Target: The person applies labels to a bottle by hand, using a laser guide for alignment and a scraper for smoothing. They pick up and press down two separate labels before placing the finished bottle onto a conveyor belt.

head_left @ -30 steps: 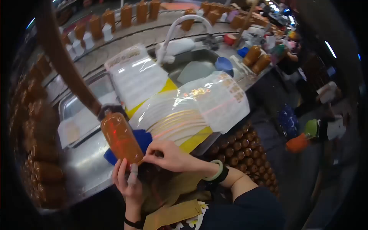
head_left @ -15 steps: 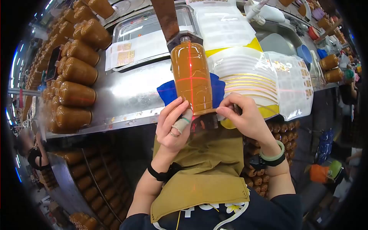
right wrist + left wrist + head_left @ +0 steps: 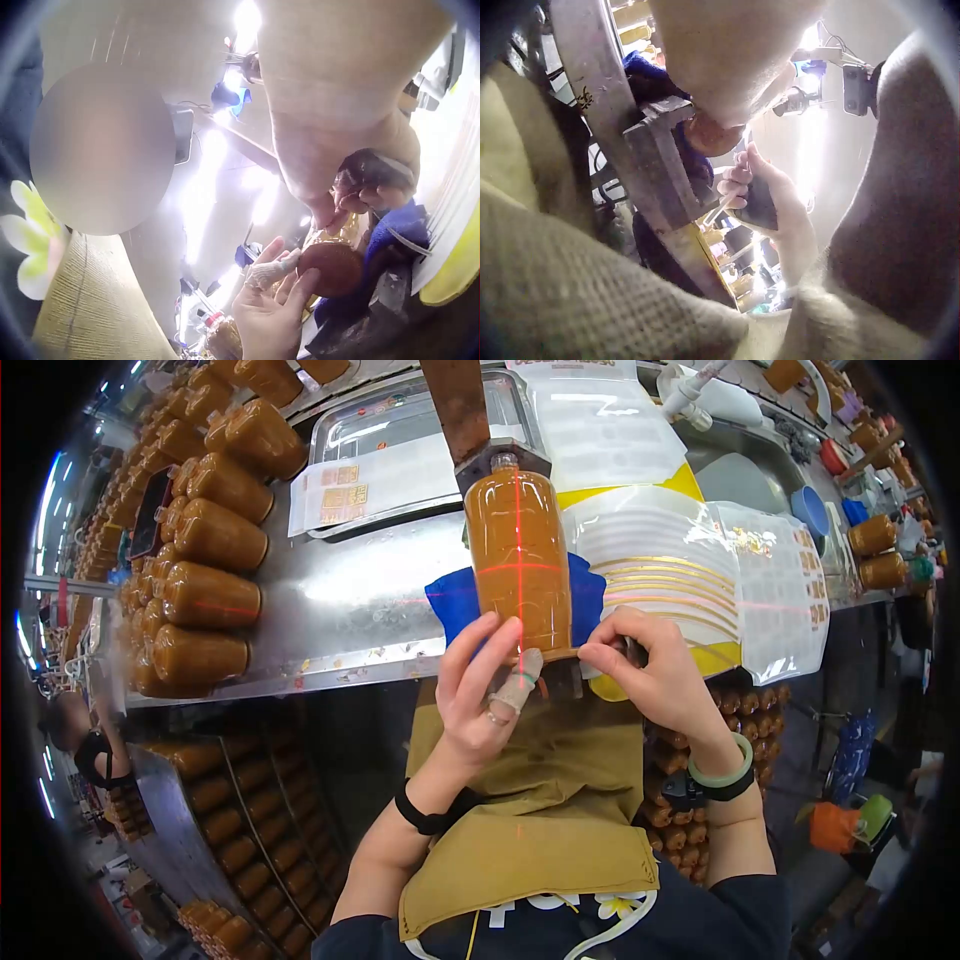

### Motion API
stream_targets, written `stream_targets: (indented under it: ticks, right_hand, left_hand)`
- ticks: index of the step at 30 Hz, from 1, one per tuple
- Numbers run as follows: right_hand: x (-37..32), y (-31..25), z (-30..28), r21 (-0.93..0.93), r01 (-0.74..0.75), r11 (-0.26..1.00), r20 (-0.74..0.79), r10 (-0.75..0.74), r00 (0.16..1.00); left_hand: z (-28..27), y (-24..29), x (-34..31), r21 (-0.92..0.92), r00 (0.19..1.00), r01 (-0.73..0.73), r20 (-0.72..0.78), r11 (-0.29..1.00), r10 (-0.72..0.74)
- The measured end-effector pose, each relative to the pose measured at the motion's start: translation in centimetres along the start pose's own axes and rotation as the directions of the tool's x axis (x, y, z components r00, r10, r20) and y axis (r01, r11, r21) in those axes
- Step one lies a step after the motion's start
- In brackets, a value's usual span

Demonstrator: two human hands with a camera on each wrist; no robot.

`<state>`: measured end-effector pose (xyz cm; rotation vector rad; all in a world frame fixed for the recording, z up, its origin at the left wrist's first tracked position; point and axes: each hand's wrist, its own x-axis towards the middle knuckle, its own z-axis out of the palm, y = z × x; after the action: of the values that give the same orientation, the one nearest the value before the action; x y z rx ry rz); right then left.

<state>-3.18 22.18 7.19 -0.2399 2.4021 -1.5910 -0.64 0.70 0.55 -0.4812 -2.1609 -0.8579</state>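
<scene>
In the head view a brown glass bottle (image 3: pixel 518 550) lies with its neck in a dark metal holder (image 3: pixel 505 458), its base towards the person. My left hand (image 3: pixel 475 705) rests its fairly straight fingers on the bottle beside the base; one finger wears a pale wrapping (image 3: pixel 517 682). A narrow gold strip (image 3: pixel 566 654) runs along the base edge. Its right end is pinched between the thumb and forefinger of my right hand (image 3: pixel 655 670). Under that hand's other curled fingers sits a dark object (image 3: pixel 367 174). In the right wrist view the left thumb lies at the bottle's round base (image 3: pixel 334 268).
Blue cloth (image 3: pixel 452 600) lies beneath the bottle. To the right are a sheet of gold strips (image 3: pixel 655 575) and a white sticker sheet (image 3: pixel 775 585). Several brown bottles (image 3: pixel 215 595) stand left, near a metal tray (image 3: pixel 330 435). A sink (image 3: pixel 740 450) is behind.
The head view has swung round, bringing the left-hand bottles and shelves into view. The left fingers have slid slightly rightward over the bottle near its base; the right hand keeps its pinch on the strip.
</scene>
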Motion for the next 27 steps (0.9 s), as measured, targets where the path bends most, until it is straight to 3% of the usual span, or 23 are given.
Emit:
stream_targets:
  ticks: [2,4,6,8,10,14,19,21,22,25,26,27]
  right_hand:
    - [0.0,-0.4,0.1,0.02,-0.036,0.999,0.021,0.036,0.999]
    - [0.0,-0.4,0.3,0.039,-0.018,0.999,0.015,0.017,1.0]
    - [-0.1,-0.3,0.7,0.064,-0.003,0.998,0.012,0.002,1.0]
    - [0.1,-0.2,0.6,0.054,-0.007,0.999,0.005,0.006,1.0]
    - [0.1,-0.6,0.1,0.014,-0.031,0.999,0.035,0.031,0.999]
    - [0.0,-0.2,0.1,-0.004,-0.038,0.999,0.034,0.038,0.999]
    - [0.1,-0.1,0.4,0.024,-0.041,0.999,0.021,0.04,0.999]
    - [0.1,-0.2,0.4,0.018,-0.05,0.999,0.017,0.05,0.999]
    - [0.0,-0.1,0.5,0.018,-0.051,0.999,0.018,0.051,0.999]
    - [0.0,0.0,0.5,0.053,-0.036,0.998,0.008,0.035,0.999]
    - [0.1,0.1,0.5,0.041,-0.012,0.999,0.007,0.012,1.0]
    - [0.1,0.2,0.6,0.031,0.01,0.999,0.009,-0.011,1.0]
  left_hand:
    - [0.7,-0.6,0.6,-0.188,0.997,-0.023,-0.077,0.982,0.008]
    - [0.8,-1.4,0.1,-0.141,0.991,-0.104,-0.104,0.985,0.09]
    - [0.3,-0.9,-0.6,-0.22,0.981,0.177,-0.039,0.959,-0.189]
    - [0.3,-1.1,-0.6,-0.191,0.982,0.164,-0.057,0.968,-0.178]
    - [0.3,-1.7,-0.8,-0.107,0.994,-0.053,-0.102,0.993,0.042]
    - [-0.2,-1.5,-1.0,-0.037,0.994,-0.107,-0.036,0.994,0.106]
    - [0.2,-0.4,-1.1,-0.049,0.996,-0.077,-0.047,0.996,0.075]
    - [0.1,0.6,-0.4,-0.23,0.985,0.174,0.031,0.958,-0.171]
    - [0.1,0.5,-0.2,-0.229,0.984,0.175,0.031,0.957,-0.173]
    - [0.8,-0.9,0.0,-0.117,0.997,-0.031,-0.078,0.993,0.021]
    - [1.0,-1.0,-0.4,-0.116,0.997,-0.031,-0.074,0.993,0.022]
    - [1.1,-0.9,-0.9,-0.184,0.992,0.072,-0.086,0.98,-0.089]
